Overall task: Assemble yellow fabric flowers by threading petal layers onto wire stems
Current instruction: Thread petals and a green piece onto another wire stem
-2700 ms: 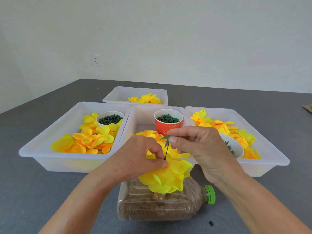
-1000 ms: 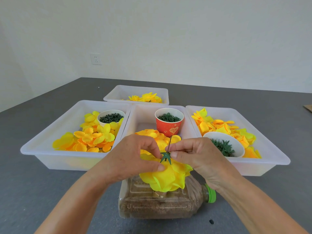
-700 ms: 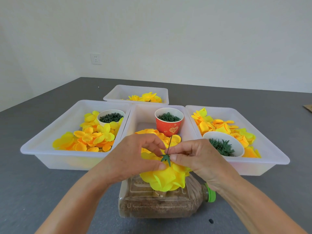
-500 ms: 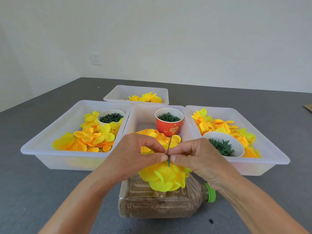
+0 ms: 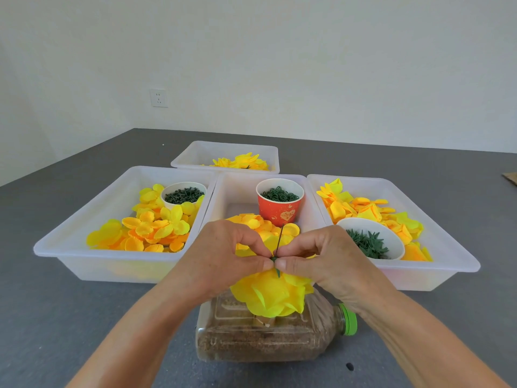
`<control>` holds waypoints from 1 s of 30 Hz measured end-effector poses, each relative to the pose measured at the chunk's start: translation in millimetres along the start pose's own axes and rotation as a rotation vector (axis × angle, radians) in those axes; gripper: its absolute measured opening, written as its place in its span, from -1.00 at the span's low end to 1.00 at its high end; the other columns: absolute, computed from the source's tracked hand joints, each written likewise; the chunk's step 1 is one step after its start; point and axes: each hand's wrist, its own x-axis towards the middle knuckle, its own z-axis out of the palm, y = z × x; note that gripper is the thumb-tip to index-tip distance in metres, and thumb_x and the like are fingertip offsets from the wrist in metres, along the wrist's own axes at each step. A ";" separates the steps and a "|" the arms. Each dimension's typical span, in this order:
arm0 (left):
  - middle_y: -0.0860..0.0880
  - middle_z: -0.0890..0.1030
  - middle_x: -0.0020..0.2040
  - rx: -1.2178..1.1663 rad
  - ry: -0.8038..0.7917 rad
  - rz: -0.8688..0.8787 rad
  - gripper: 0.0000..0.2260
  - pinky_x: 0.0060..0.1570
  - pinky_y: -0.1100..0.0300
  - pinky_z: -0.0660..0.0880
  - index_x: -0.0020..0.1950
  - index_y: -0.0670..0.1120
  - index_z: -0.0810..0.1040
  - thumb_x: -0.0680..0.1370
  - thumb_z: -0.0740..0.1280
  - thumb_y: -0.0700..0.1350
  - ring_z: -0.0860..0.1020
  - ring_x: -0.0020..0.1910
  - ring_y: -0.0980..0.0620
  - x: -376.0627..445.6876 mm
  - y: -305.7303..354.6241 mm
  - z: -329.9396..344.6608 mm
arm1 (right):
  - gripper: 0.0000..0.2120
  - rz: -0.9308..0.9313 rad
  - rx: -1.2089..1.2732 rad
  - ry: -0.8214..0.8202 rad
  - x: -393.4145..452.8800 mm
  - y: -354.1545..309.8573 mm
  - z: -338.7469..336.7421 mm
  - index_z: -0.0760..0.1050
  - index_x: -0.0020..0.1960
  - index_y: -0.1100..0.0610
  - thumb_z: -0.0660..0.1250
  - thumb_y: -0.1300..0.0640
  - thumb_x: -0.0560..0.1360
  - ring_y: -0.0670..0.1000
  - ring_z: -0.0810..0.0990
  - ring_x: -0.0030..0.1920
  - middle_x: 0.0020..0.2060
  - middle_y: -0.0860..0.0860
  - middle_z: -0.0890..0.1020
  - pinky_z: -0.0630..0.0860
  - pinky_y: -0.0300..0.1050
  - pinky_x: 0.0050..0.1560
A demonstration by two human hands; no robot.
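A: Where are we holding the flower?

B: Over the near edge of the table (image 5: 56,317), right above the plastic bottle (image 5: 268,340) that lies on its side with its green cap (image 5: 349,322) pointing right. Our left hand (image 5: 223,259) and right hand (image 5: 321,261) meet fingertip to fingertip at the wire stem (image 5: 279,239), both pinching it where a small green calyx (image 5: 274,259) sits on the wire.

A: And the petals?

B: The yellow flower (image 5: 272,294) hangs just under our fingertips, its petals touching both hands. The thin dark stem sticks up from the pinch, tilted slightly right, ending in front of the red cup (image 5: 279,211).

A: What's in that cup?

B: Small dark green rings. It stands in the middle tray (image 5: 223,197), with a pile of orange-yellow petals (image 5: 251,222) before it, partly hidden by our hands.

A: The other trays?

B: The left tray (image 5: 92,217) holds loose yellow and orange petal layers (image 5: 151,228) and a white cup (image 5: 183,191) of dark green pieces. The right tray (image 5: 447,247) holds more petals (image 5: 363,208) and a white bowl (image 5: 372,236) of green star-shaped calyxes. The far tray (image 5: 195,152) has a heap of finished yellow flowers (image 5: 243,162). All four sit close together on the grey table, and there's a wall socket (image 5: 159,98) behind them.
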 end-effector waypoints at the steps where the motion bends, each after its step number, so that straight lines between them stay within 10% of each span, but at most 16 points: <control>1: 0.05 0.65 -0.22 0.009 -0.005 0.004 -0.87 0.03 0.11 0.45 -0.31 0.06 0.66 0.35 0.52 -0.16 0.57 -0.12 0.11 0.3 0.5 0.1 | -0.91 0.008 -0.016 -0.003 0.4 -0.7 -0.6 0.67 -0.17 0.14 0.51 0.27 0.34 -0.26 0.55 -0.34 -0.32 -0.01 0.67 0.47 -0.42 -0.27; 16: 0.06 0.66 -0.19 0.383 0.064 0.243 -0.91 0.15 0.04 0.39 -0.20 -0.03 0.70 0.33 0.53 -0.15 0.57 -0.03 0.00 -4.3 5.7 0.3 | -0.83 0.022 0.041 -0.019 0.1 -3.9 -1.8 0.65 -0.21 0.11 0.48 0.36 0.34 -0.10 0.60 -0.28 -0.28 0.09 0.69 0.53 -0.27 -0.20; 30: -0.01 0.44 -0.51 0.675 0.084 0.503 -0.89 -0.29 0.22 0.33 -0.51 -0.13 0.49 0.19 0.34 -0.29 0.45 -0.47 -0.04 -9.7 17.4 7.6 | -0.86 0.026 -0.174 -0.030 5.9 -6.8 -0.8 0.68 -0.14 0.13 0.46 0.34 0.37 -0.08 0.60 -0.21 -0.25 0.01 0.69 0.55 -0.17 -0.05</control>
